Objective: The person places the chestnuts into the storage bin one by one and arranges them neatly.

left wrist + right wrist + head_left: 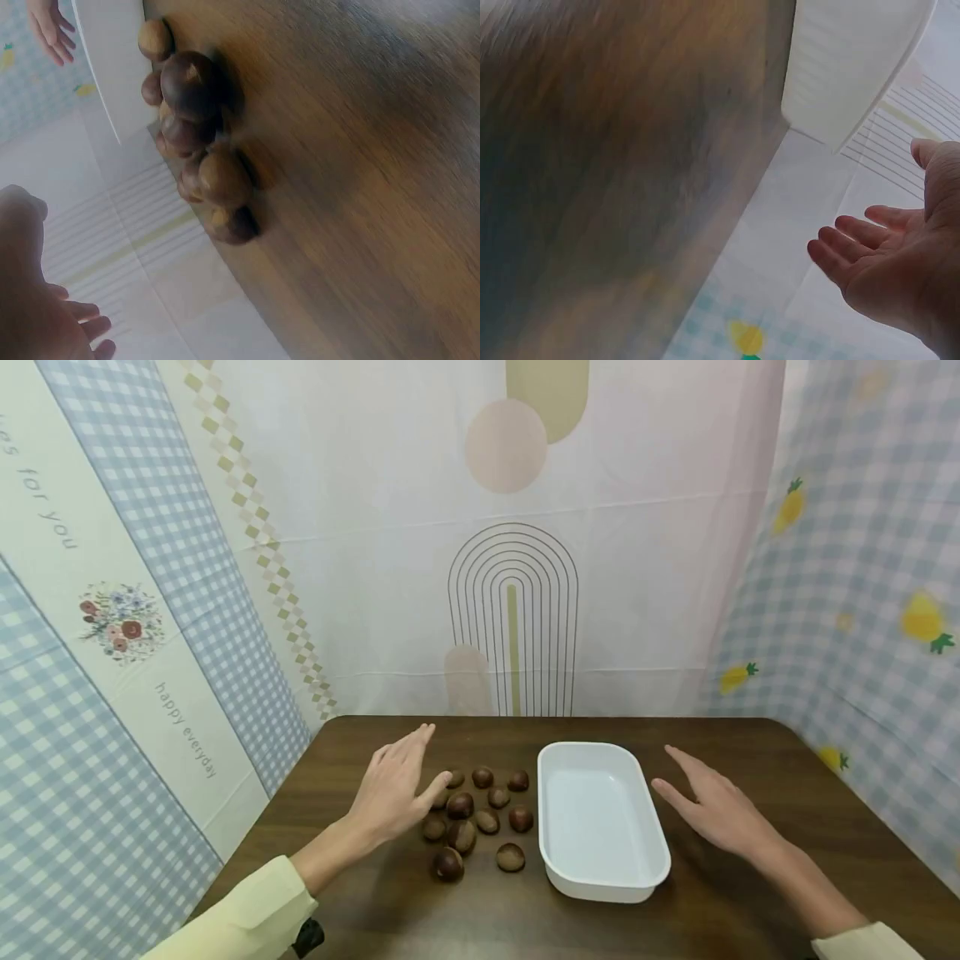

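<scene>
Several brown chestnuts (461,836) lie loosely grouped on the table, left of a white rectangular dish (600,814) whose inside shows bare. My left hand (396,785) is held in the air at the left of the chestnuts, fingers extended and thumb apart, holding nothing. In the left wrist view the chestnuts (225,180) sit in a cluster beyond the raised hand (45,300). On the dish's right side my right hand (716,806) hovers with straight fingers and the thumb spread toward the dish. The right wrist view shows its palm (892,277) bare and the dish's outer wall (847,67).
The dark wooden table (450,918) has its far edge against a pale printed curtain (375,593). Checked cloth (862,568) with pineapples hangs at the right, and blue checked cloth (75,727) at the left. A dark band (307,937) shows at the left sleeve.
</scene>
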A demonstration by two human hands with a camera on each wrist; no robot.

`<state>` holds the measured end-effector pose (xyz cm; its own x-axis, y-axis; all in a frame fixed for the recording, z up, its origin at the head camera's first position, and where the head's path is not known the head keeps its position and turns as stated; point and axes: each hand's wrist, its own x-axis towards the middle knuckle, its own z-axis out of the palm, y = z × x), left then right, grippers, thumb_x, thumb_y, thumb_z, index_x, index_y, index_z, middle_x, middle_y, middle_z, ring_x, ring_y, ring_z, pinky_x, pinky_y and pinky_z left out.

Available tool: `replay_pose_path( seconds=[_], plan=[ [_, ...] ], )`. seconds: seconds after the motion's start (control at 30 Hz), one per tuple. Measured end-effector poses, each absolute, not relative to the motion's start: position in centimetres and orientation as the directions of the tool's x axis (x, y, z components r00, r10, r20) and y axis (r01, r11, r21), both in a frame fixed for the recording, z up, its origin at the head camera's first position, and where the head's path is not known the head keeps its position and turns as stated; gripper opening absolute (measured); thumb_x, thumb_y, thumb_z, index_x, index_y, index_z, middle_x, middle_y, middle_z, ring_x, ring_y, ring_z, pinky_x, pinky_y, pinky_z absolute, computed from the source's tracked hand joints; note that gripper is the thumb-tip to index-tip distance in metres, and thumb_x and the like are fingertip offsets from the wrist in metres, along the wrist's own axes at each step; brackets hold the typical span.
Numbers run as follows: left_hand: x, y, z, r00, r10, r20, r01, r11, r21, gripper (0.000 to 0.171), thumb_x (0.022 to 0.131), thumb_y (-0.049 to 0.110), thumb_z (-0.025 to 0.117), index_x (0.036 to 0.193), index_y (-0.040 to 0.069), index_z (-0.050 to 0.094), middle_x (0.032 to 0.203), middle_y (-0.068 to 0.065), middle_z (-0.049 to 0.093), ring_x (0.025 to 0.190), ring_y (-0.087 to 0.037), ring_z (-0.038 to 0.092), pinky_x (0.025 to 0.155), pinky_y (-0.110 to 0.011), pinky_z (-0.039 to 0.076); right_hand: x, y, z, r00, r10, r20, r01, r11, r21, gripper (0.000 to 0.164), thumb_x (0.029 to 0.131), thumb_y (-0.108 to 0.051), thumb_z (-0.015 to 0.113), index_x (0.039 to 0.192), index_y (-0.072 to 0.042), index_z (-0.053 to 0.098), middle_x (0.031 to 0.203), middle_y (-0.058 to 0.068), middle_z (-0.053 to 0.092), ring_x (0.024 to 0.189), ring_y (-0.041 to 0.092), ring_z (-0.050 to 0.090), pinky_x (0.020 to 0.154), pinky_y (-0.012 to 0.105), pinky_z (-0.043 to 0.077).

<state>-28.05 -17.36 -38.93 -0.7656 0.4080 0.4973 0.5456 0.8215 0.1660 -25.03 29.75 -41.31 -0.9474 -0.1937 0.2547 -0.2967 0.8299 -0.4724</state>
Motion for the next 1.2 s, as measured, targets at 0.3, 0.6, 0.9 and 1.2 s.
replay_pose_path(
  seconds=[0.3, 0.6, 0.9, 1.2],
  plan=[
    [-27.8, -15.7, -39.5, -0.706, 0.456, 0.542, 0.632, 0.751, 0.192, 0.065, 0.105, 0.037, 0.068, 0.158, 0.006, 0.047, 0.154, -0.013, 0.056, 0.140, -0.034, 0.054, 0.115, -0.059, 0.040, -25.2, 28.1, -42.4, -0.950, -0.140, 0.278, -0.285, 0.751, -0.596, 0.068, 0.111, -0.034, 0.059, 0.160, 0.005, 0.036, 0.156, 0.036, 0.045, 0.139, 0.057, 0.046, 0.102, 0.072, 0.045],
    [-27.3, -14.0, -40.9, -0.675, 0.526, 0.518, 0.688, 0.703, 0.183, 0.060, 0.104, 0.037, 0.070, 0.154, 0.007, 0.053, 0.148, -0.009, 0.062, 0.137, -0.028, 0.057, 0.114, -0.054, 0.043, -25.3, 26.9, -43.4, -0.963, -0.128, 0.235, -0.258, 0.675, -0.691, 0.062, 0.108, -0.019, 0.064, 0.158, 0.007, 0.039, 0.154, 0.036, 0.046, 0.138, 0.055, 0.050, 0.103, 0.067, 0.049],
    [-26.8, -12.5, -42.6, -0.654, 0.580, 0.486, 0.721, 0.672, 0.169, 0.059, 0.101, 0.035, 0.075, 0.150, 0.008, 0.056, 0.144, -0.006, 0.065, 0.135, -0.025, 0.059, 0.113, -0.050, 0.044, -25.4, 26.3, -43.9, -0.965, -0.101, 0.242, -0.250, 0.634, -0.732, 0.058, 0.106, -0.009, 0.063, 0.157, 0.009, 0.040, 0.154, 0.035, 0.047, 0.140, 0.051, 0.049, 0.107, 0.059, 0.049],
    [-26.1, -11.3, -43.9, -0.654, 0.636, 0.410, 0.736, 0.661, 0.148, 0.055, 0.099, 0.037, 0.077, 0.145, 0.012, 0.061, 0.136, -0.001, 0.070, 0.121, -0.019, 0.066, 0.111, -0.044, 0.045, -25.4, 26.1, -44.0, -0.964, -0.103, 0.243, -0.253, 0.624, -0.739, 0.058, 0.104, -0.003, 0.063, 0.155, 0.011, 0.040, 0.152, 0.036, 0.049, 0.139, 0.050, 0.052, 0.106, 0.056, 0.050]
  ],
)
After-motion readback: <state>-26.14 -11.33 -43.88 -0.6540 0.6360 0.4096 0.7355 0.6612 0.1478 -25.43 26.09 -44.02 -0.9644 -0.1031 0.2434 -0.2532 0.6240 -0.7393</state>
